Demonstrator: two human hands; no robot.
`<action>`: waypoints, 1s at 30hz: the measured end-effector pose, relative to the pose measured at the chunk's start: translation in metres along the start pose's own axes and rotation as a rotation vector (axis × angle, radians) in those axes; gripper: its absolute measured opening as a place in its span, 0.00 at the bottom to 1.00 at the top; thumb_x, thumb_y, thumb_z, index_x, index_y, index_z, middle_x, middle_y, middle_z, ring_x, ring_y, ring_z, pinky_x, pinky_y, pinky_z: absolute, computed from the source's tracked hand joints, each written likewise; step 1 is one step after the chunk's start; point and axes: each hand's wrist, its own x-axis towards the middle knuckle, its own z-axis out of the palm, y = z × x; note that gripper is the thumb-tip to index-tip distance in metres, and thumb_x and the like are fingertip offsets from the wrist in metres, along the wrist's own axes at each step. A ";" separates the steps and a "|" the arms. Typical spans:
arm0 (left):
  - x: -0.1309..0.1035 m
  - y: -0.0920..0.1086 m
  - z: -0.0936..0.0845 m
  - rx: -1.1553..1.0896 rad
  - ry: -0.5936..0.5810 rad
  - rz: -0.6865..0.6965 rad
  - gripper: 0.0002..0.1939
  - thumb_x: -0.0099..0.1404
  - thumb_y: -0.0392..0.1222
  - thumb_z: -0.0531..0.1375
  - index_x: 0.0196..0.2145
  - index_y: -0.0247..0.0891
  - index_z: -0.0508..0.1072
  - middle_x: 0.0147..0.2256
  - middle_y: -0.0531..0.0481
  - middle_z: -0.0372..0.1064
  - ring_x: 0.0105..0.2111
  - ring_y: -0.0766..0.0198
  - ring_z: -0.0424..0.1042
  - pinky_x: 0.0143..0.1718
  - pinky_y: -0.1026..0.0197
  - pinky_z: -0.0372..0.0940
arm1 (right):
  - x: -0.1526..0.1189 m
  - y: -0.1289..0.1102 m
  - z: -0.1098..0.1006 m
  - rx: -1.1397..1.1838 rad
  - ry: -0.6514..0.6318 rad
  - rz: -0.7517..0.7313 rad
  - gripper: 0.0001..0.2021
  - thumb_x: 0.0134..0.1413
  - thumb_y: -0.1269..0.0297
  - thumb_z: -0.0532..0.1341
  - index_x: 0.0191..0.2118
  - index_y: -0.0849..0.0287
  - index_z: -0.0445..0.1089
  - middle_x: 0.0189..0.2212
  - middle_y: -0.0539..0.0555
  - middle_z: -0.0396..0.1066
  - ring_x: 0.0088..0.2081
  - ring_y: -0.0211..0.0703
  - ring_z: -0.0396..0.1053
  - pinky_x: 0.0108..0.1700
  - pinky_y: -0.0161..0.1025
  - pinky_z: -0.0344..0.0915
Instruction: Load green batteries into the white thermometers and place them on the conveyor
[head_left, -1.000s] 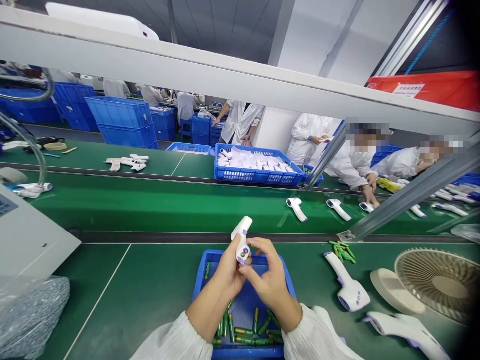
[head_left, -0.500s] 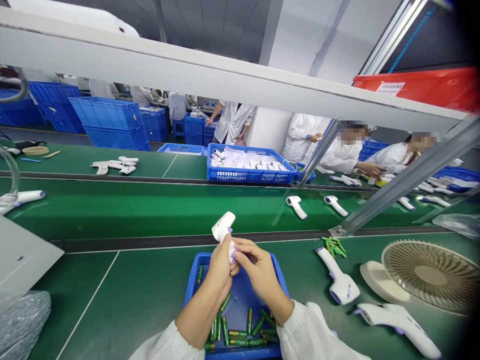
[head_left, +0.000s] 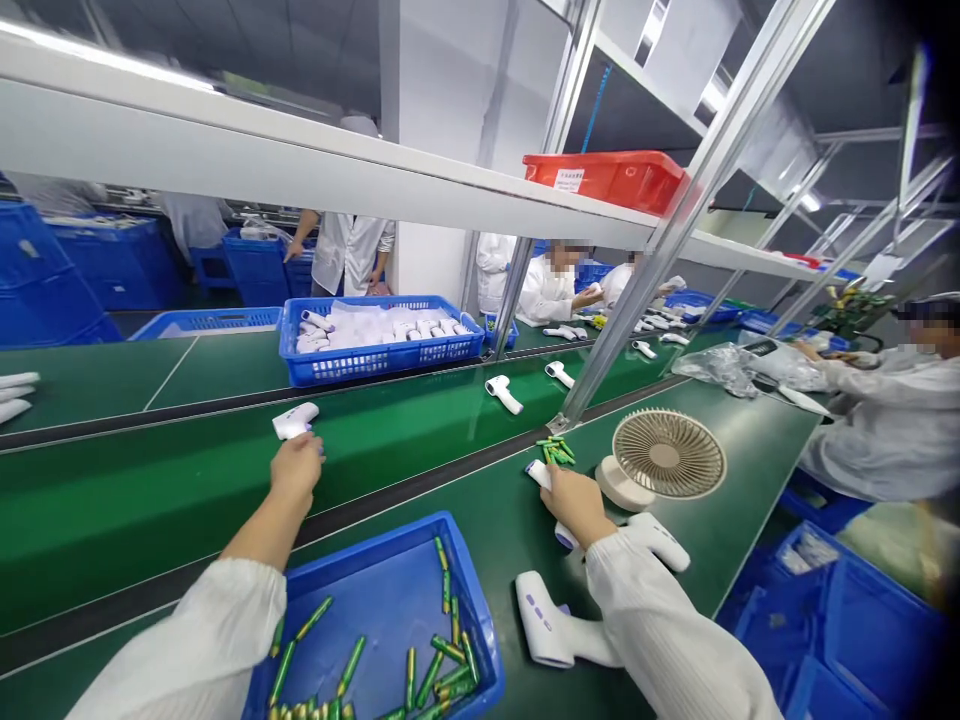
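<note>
My left hand (head_left: 298, 470) is closed round the handle of a white gun-shaped infrared thermometer (head_left: 295, 420), over the green conveyor belt. On the right of the workbench, my right hand (head_left: 576, 503) has its fingers round another white infrared thermometer (head_left: 537, 474), whose purple-trimmed handle end shows; the hand covers its middle. Below and between my arms stands a blue tray (head_left: 474, 560) with several green batteries (head_left: 351, 664) in it. Partly behind my right sleeve lie a third thermometer (head_left: 544, 620) and another one (head_left: 660, 540).
A beige fan (head_left: 669, 455) stands at the right, beside a small pile of green batteries (head_left: 556, 450). Other thermometers (head_left: 504, 393) lie on the belt. Beyond it sits a blue basket (head_left: 382, 355) of thermometers. A metal post (head_left: 622, 330) slants across. Co-workers sit at the far right.
My hands have parted: the left has carried its thermometer forward and left over the belt, the right has moved to a thermometer on the bench. The view has turned right.
</note>
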 end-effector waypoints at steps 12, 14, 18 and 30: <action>-0.151 -0.007 0.008 -0.413 -0.770 -0.375 0.25 0.58 0.56 0.64 0.42 0.30 0.75 0.35 0.40 0.73 0.33 0.61 0.72 0.33 0.64 0.67 | -0.084 -0.132 -0.041 0.623 0.420 -1.079 0.25 0.62 0.76 0.50 0.63 0.54 0.58 0.59 0.58 0.64 0.58 0.49 0.62 0.53 0.48 0.66; -0.143 -0.010 0.005 -0.501 -0.601 -0.299 0.24 0.57 0.54 0.65 0.42 0.31 0.74 0.28 0.47 0.70 0.26 0.65 0.69 0.27 0.66 0.64 | -0.094 -0.141 -0.025 0.790 0.488 -0.925 0.24 0.61 0.77 0.51 0.61 0.57 0.58 0.59 0.61 0.62 0.60 0.49 0.60 0.54 0.47 0.66; -0.121 -0.013 0.002 -0.611 -0.221 -0.193 0.23 0.57 0.57 0.63 0.39 0.34 0.71 0.20 0.54 0.64 0.18 0.69 0.64 0.18 0.68 0.57 | -0.102 -0.159 -0.008 0.717 0.186 -0.928 0.14 0.59 0.75 0.54 0.48 0.57 0.68 0.45 0.57 0.71 0.46 0.45 0.70 0.48 0.43 0.68; -0.115 -0.013 -0.003 -0.852 -0.058 -0.234 0.14 0.56 0.48 0.65 0.33 0.35 0.70 0.25 0.54 0.66 0.19 0.73 0.64 0.21 0.69 0.59 | -0.115 -0.187 0.005 0.187 0.004 -1.356 0.06 0.61 0.75 0.55 0.40 0.63 0.69 0.33 0.57 0.73 0.34 0.47 0.70 0.36 0.43 0.68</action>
